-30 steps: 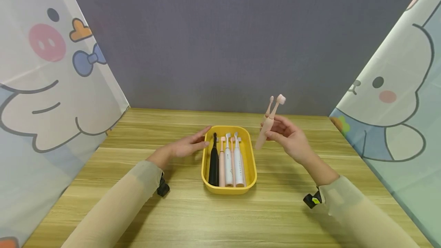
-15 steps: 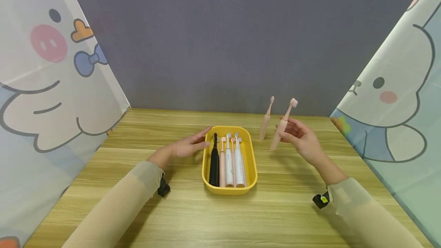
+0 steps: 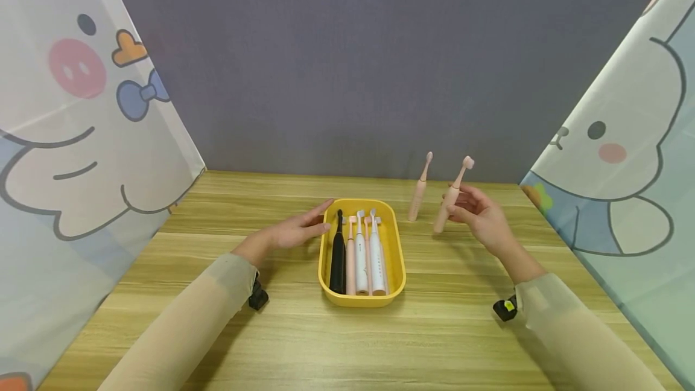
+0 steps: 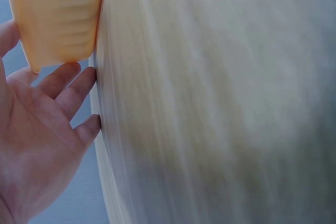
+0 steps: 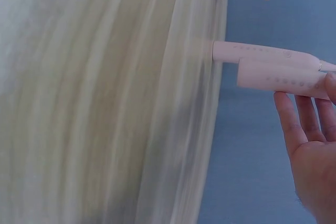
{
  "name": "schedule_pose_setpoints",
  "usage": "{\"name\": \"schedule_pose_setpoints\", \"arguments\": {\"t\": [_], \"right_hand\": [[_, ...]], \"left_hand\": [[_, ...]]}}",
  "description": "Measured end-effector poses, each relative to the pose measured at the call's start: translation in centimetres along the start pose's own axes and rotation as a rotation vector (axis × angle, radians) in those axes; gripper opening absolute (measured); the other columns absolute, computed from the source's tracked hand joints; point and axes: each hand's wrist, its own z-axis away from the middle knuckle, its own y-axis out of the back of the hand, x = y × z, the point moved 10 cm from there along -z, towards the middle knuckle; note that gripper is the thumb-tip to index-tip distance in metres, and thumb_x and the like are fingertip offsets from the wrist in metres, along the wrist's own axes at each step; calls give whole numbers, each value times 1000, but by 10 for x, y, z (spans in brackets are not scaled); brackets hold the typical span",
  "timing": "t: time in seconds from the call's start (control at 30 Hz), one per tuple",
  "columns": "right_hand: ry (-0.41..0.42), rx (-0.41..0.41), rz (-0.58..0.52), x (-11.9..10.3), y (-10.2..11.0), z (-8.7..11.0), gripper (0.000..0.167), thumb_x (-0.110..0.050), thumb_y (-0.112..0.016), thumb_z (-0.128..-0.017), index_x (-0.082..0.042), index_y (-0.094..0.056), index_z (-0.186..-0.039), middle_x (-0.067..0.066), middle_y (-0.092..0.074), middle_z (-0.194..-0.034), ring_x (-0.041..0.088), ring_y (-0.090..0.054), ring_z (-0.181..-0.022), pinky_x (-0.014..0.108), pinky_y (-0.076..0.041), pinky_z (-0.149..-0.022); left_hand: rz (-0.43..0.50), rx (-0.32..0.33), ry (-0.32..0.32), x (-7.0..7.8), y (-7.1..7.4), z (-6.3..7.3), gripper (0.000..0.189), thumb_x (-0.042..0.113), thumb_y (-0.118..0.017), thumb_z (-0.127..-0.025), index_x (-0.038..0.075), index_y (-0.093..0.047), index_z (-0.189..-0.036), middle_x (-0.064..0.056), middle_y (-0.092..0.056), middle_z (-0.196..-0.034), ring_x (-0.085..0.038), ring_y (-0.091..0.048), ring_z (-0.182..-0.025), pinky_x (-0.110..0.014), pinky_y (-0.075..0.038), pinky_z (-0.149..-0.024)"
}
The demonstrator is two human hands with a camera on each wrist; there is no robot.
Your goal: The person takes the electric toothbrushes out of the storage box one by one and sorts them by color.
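My right hand [image 3: 483, 219] pinches a pink electric toothbrush [image 3: 447, 207] by its handle, brush head up and leaning right. In the right wrist view its base hangs a little off the wooden surface. To its left a second pink electric toothbrush [image 3: 417, 200] stands upright on the table by itself. My left hand [image 3: 290, 231] rests with loosely straight fingers against the left side of a yellow tray [image 3: 400, 258]. Inside the tray lie a black electric toothbrush [image 3: 337, 261], white electric toothbrushes [image 3: 361, 264] and slimmer pink ones [image 3: 350, 265], side by side with heads toward the back.
The wooden table [image 3: 347, 349] runs back to a dark grey panel [image 3: 347, 77]. Printed cartoon curtains [image 3: 81, 125] hang on the left and right sides. Black wrist cameras [image 3: 257, 294] are strapped at both sleeves.
My right hand has moved right with its toothbrush, away from the standing one, and lowered it slightly just now. The left hand and the tray have stayed in place.
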Motion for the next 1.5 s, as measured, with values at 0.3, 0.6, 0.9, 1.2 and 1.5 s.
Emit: {"name": "schedule_pose_setpoints", "arguments": {"t": [0.3,0.6,0.9,1.2,1.5], "right_hand": [[-9,18,26,9,1,-7,51,-7,-71,-108,-3,-56,-156,-6,-74,-127,0,-73,-108,27,-67,-90],[-36,44,45,11,0,-17,53,-8,-71,-108,-4,-55,-158,-4,-71,-129,1,-73,-109,28,-67,-92],[-58,51,31,17,-7,-29,53,1,-67,-108,3,-51,-158,3,-69,-131,0,-71,-108,23,-65,-91],[-99,48,49,25,-17,-39,57,-3,-67,-109,4,-46,-161,36,-57,-150,-2,-69,-107,21,-64,-91],[-108,52,72,32,-24,-46,61,-7,-69,-108,4,-44,-163,36,-57,-150,0,-68,-105,18,-63,-88]], "left_hand": [[-2,1,2,-2,-1,-1,81,58,-48,-115,37,-4,-178,-12,-13,-185,-42,-29,-167,-65,-25,-135],[-8,1,8,1,2,-1,81,57,-48,-115,35,-3,-179,-10,-11,-186,-42,-28,-167,-65,-25,-135],[-11,-4,16,0,2,-1,81,59,-48,-115,36,-3,-179,-10,-12,-186,-42,-28,-167,-66,-24,-135],[-18,-3,14,1,1,-1,79,54,-48,-116,35,-3,-179,-12,-14,-185,-42,-30,-167,-65,-25,-135],[-5,2,11,0,1,0,81,59,-49,-114,37,-4,-178,-10,-13,-186,-42,-29,-167,-66,-26,-135]]}}
